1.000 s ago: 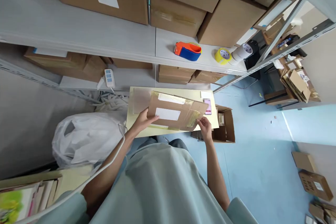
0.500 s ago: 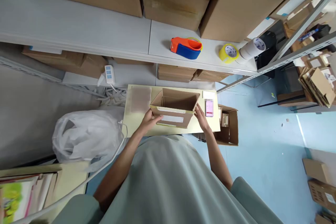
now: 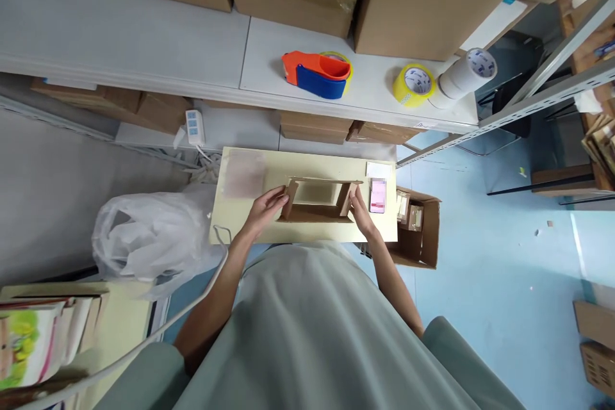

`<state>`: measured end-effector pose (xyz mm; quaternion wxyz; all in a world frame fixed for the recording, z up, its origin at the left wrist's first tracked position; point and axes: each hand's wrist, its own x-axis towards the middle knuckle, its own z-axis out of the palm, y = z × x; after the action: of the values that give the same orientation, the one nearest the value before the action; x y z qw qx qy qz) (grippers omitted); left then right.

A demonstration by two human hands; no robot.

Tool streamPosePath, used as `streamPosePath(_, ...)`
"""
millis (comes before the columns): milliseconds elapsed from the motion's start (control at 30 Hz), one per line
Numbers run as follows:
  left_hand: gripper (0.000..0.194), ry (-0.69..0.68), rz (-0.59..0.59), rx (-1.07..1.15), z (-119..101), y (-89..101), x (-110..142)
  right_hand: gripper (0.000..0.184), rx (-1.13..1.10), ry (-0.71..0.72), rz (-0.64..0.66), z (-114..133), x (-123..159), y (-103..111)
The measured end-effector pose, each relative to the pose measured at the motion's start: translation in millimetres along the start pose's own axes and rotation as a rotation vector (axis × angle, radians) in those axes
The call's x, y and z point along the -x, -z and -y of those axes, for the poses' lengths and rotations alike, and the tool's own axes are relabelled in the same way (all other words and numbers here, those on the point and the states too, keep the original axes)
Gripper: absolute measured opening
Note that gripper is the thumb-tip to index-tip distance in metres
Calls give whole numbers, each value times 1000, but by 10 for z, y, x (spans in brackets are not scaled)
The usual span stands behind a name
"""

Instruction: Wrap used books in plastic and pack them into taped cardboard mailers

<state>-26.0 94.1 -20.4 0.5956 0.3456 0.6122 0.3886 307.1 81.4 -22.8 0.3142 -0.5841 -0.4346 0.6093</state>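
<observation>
Between my two hands is a brown cardboard box (image 3: pixel 314 213), low over the pale yellow table (image 3: pixel 235 221). Its opening faces up toward me, and a pale area shows within its walls; I cannot tell whether that is the tabletop seen through it. My left hand (image 3: pixel 266 208) grips the box's left side with its fingers on the wall. On the opposite side, my right hand (image 3: pixel 360 211) holds the right wall near the corner. A phone (image 3: pixel 377 195) with a lit pink screen lies just right of my right hand.
On the shelf ahead sit an orange and blue tape dispenser (image 3: pixel 317 73), a yellow tape roll (image 3: pixel 414 84) and white rolls (image 3: pixel 468 73). An open carton (image 3: pixel 430 230) stands right of the table. A stuffed plastic bag (image 3: pixel 148 237) and a white cable (image 3: pixel 192 301) are at left.
Both hands have tipped the box so its labelled front has turned out of sight and its opening faces me. My view has shifted slightly.
</observation>
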Motion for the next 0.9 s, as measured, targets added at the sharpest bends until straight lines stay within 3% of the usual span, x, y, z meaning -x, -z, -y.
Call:
streamPosePath(100, 94, 4, -61, -73, 71, -39, 13, 100, -72, -21, -40, 50, 24, 43)
streamPosePath(200, 86, 4, -82, -106, 115, -44, 35, 100, -80, 30, 18, 107, 31, 53)
streamPosePath(433, 79, -43, -158, -185, 186, 13, -3, 98, -28, 86, 81, 116, 41, -99)
streamPosePath(667, 90, -13, -87, -117, 313, 150, -43, 100, -60, 80, 10, 71, 50, -214)
streamPosePath(900, 97, 24, -108, -27, 400, 105, -76, 107, -65, 78, -44, 40, 93, -296)
